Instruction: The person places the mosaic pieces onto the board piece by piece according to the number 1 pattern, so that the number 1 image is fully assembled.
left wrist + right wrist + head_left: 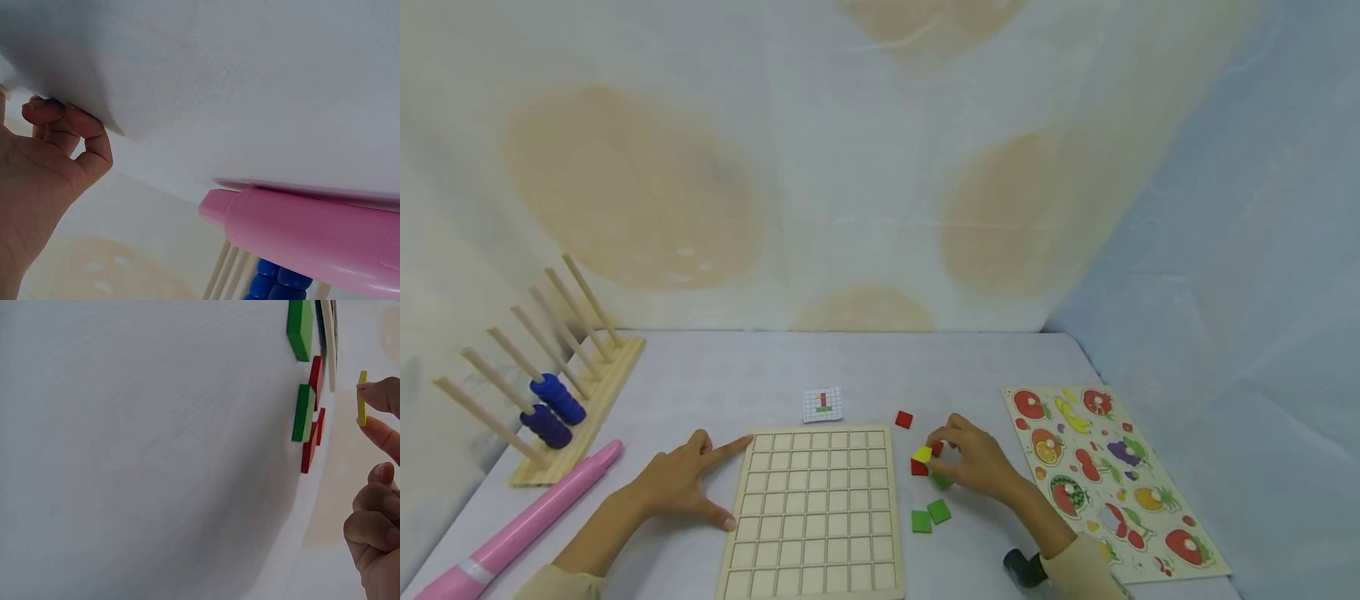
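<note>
My right hand (973, 458) pinches a yellow square tile (922, 454) between thumb and fingertip. In the right wrist view the yellow tile (362, 399) is held edge-on above the table. Below and around that hand lie red tiles (919, 468) and green tiles (921, 522). On the left, my left hand (677, 479) has its index finger and thumb spread along the left edge of a wooden grid board (816, 508), fingertips at the rim. The other fingers of that hand (69, 131) are bent in the left wrist view. The board's squares hold no tiles.
Behind the board lies a small pattern card (823, 404). A wooden peg rack (580, 408) with blue and purple beads and a pink tube (535, 521) are at left. At right are a fruit puzzle board (1112, 483) and a black object (1024, 568) by the right sleeve.
</note>
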The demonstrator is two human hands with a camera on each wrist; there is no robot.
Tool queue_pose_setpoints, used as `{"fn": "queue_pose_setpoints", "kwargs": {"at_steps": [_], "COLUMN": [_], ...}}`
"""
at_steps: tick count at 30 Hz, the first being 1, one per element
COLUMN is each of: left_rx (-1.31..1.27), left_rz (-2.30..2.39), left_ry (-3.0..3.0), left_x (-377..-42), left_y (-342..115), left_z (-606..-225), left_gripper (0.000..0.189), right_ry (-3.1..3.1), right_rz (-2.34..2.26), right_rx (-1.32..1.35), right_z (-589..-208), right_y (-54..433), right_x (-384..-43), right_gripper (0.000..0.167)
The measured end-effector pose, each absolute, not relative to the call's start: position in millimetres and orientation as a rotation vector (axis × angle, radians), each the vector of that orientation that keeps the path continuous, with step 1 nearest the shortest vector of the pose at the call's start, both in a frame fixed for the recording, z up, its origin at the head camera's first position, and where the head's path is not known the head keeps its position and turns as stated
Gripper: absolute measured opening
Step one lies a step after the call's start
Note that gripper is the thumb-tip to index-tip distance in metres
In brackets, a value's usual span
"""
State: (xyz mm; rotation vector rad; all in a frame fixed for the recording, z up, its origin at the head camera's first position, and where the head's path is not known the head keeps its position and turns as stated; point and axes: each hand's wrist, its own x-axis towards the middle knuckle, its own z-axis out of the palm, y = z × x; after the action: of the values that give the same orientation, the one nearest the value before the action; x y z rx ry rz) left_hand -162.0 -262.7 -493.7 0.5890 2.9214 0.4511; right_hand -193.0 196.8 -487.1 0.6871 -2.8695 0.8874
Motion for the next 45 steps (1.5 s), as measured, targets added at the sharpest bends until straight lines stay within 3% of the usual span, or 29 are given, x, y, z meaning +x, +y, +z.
{"fn": "queue_pose_setpoints", "kwargs": {"at_steps": [23,45], "left_rx": [0.540,0.519], "left_rz": [0.416,0.413], "left_ry": [2.898,2.898], "left_x": [-163.3,-163.7], "left_y": [-260.6,-260.5], "left_z": [-494.2,-490.5], "left_gripper": [0.118,0.120], "right_ry": [-2.874,-2.958], "right_rz": [0.835,0.743], "right_rx": [1.019,1.054], "right_z": [-472.4,-468.9], "right_y": [121.5,72.4], "right_x": [-199.7,-211.9], "right_gripper": [0.019,0.021]}}
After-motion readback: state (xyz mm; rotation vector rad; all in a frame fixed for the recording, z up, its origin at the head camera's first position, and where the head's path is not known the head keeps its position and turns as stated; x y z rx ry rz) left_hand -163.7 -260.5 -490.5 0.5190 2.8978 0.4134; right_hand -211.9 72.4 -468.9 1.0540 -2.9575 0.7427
